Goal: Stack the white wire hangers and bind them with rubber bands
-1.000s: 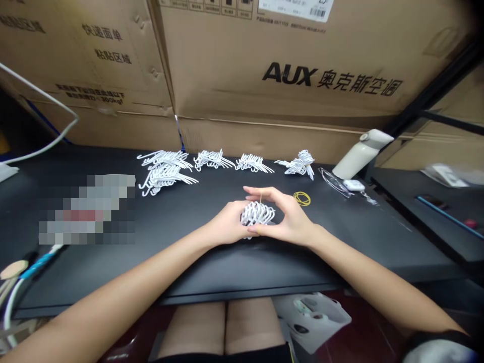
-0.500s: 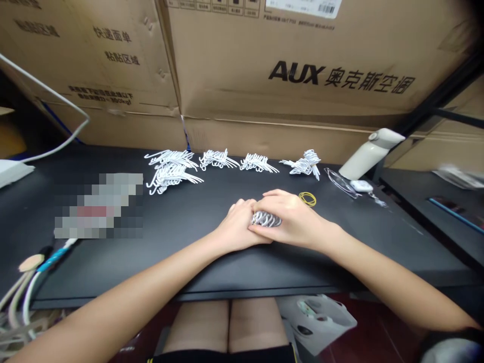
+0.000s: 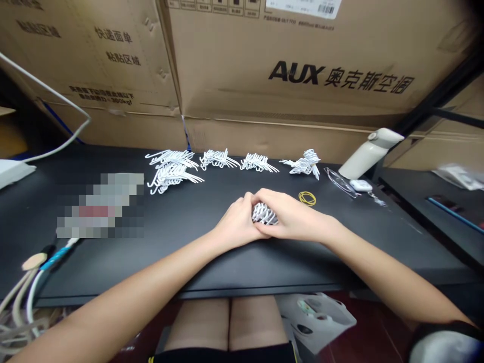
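Between my two hands is a bundle of white hooks (image 3: 265, 214), held low over the black table. My left hand (image 3: 238, 222) closes on the bundle's left side. My right hand (image 3: 285, 212) wraps its right side and far edge, and the thumbs meet near the front. Most fingertips are hidden behind the bundle. Yellow rubber bands (image 3: 307, 198) lie just beyond my right hand. Farther back are piles of white hooks (image 3: 172, 174), a smaller pile (image 3: 218, 159), another pile (image 3: 259, 162) and a crossed white bundle (image 3: 305, 163).
A black table (image 3: 170, 267) spans the view, with cardboard boxes (image 3: 264, 101) behind it. At the right are a white bottle (image 3: 368, 154), glasses (image 3: 340, 182) and a small white case (image 3: 361, 186). A blurred-out object (image 3: 104, 206) and cables (image 3: 32, 287) are at the left.
The bundle has turned a little between my hands and shows more of its hooks. My right hand has shifted slightly left, and my fingers have moved closer together at the top.
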`<state>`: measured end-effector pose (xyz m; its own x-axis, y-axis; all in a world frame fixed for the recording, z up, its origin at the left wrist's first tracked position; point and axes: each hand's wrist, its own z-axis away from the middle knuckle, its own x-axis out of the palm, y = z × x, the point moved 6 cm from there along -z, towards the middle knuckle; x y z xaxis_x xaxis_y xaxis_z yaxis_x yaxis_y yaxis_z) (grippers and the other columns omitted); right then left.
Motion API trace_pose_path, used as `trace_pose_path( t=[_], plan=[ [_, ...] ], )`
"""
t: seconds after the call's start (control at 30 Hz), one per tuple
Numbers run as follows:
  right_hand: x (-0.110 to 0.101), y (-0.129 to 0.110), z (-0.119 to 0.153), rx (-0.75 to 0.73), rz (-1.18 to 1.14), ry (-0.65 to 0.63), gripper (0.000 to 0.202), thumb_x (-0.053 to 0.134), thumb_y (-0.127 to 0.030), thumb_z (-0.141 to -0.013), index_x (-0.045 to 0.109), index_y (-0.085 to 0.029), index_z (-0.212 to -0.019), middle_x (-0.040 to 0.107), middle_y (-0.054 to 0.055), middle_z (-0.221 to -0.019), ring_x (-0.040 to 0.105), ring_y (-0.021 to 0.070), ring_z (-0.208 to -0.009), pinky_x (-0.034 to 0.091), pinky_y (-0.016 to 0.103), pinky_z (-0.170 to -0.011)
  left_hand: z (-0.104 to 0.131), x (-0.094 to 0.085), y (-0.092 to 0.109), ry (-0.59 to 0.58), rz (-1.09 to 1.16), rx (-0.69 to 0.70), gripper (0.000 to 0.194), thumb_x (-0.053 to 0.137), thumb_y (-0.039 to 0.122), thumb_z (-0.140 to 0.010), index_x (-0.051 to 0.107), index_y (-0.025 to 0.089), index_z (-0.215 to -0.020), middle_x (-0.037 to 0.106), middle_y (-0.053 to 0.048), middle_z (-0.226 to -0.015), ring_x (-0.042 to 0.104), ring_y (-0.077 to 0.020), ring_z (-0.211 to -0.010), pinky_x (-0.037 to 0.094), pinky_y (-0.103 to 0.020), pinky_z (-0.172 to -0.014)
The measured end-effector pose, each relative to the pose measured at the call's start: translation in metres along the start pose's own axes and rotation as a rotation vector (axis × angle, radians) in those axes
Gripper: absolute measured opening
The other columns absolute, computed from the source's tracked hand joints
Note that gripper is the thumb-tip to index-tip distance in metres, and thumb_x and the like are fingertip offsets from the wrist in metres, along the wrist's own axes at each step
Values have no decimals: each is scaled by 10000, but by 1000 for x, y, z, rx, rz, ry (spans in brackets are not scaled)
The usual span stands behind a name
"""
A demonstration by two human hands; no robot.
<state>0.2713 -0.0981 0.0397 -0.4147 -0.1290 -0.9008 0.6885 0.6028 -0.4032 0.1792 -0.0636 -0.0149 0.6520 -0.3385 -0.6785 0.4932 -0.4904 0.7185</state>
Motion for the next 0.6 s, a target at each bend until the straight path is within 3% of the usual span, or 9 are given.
trace_pose_path(
  t=[0.1, 0.2, 0.3, 0.37, 0.43, 0.5, 0.6],
  plan=[
    [1, 10, 3, -23, -176, 73, 301, 660, -236, -760, 566, -175, -1040, 636, 81, -1019, 604, 215, -909, 490, 365, -818, -1, -2, 3, -13, 30, 30, 497, 728, 385, -596, 547, 176, -1009, 642, -81, -990, 606, -283, -904, 458, -357, -742],
    [0, 33, 2, 27, -541, 185, 361, 700, -319, -753, 573, -185, -1063, 656, 76, -1065, 638, 201, -936, 523, 349, -814, -2, -6, 2, -37, 125, 27, 386, 698, 406, -667, 628, 179, -972, 670, -30, -882, 615, -220, -803, 442, -296, -688],
    [-6, 62, 3, 176, -818, 448, 283, 657, -394, -797, 603, -186, -982, 683, 75, -1028, 670, 184, -892, 556, 316, -738, -3, -9, -4, -46, 230, -51, 392, 706, 513, -666, 660, 157, -826, 629, 6, -698, 560, -158, -643, 394, -251, -576],
    [-11, 73, 7, 242, -858, 624, 266, 674, -412, -781, 614, -182, -901, 698, 60, -912, 674, 162, -772, 561, 287, -645, -3, -10, -7, -59, 326, -96, 417, 733, 531, -636, 657, 142, -766, 612, 9, -659, 527, -136, -603, 375, -239, -546],
    [-13, 72, 10, 229, -835, 706, 248, 686, -404, -772, 615, -179, -849, 689, 42, -805, 644, 136, -640, 548, 275, -573, -3, -10, -7, -67, 447, -125, 406, 755, 502, -631, 667, 133, -776, 630, 0, -685, 532, -129, -616, 391, -236, -563],
    [-14, 62, 12, 161, -767, 716, 208, 679, -374, -784, 618, -180, -825, 673, 32, -762, 612, 124, -578, 539, 281, -554, -3, -11, -7, -60, 567, -147, 392, 766, 462, -642, 687, 130, -836, 661, -16, -741, 563, -136, -659, 423, -241, -605],
    [-13, 43, 16, 42, -573, 700, 126, 658, -309, -804, 635, -189, -836, 669, 46, -818, 633, 153, -678, 544, 304, -607, -4, -13, -7, -17, 714, -171, 407, 786, 413, -642, 699, 131, -922, 699, -43, -845, 617, -166, -765, 468, -263, -696]
  ],
)
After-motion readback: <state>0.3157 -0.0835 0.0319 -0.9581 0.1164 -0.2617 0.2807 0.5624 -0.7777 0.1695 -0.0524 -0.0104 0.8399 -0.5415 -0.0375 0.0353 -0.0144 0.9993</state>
